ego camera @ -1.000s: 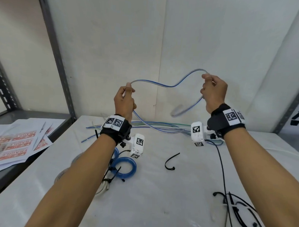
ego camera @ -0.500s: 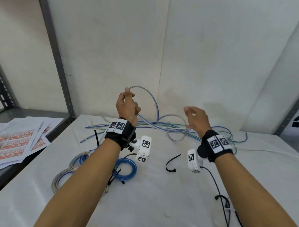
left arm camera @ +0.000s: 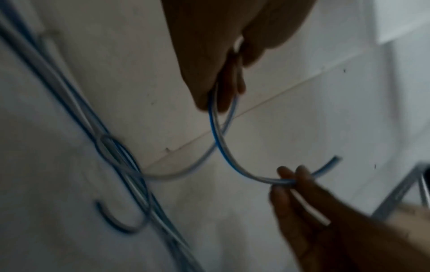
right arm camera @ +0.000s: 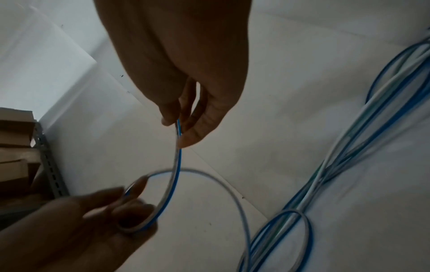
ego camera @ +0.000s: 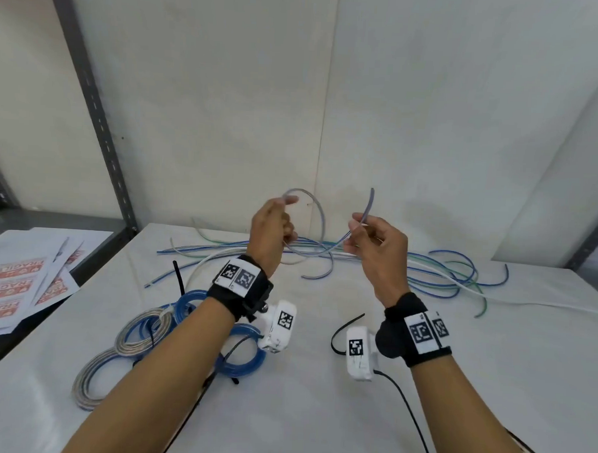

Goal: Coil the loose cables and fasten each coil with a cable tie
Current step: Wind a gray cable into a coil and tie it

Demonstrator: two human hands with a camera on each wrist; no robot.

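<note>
Both our hands pinch one blue-and-clear cable [ego camera: 320, 227] above the desk [ego camera: 316, 415]: left hand [ego camera: 270, 230] grips its loop, right hand [ego camera: 379, 245] its free end, loose cables [ego camera: 442, 277] lying behind.

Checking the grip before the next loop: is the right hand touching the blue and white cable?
Touching. The right wrist view shows the right hand pinching the blue and white cable.

a white table [ego camera: 316, 415] carries loose blue, green and white cables [ego camera: 442, 277] strewn along its far edge. nearer left lie blue coils [ego camera: 240, 357] and grey coils [ego camera: 142, 332], with a black cable tie [ego camera: 337, 334] near the middle.
</note>
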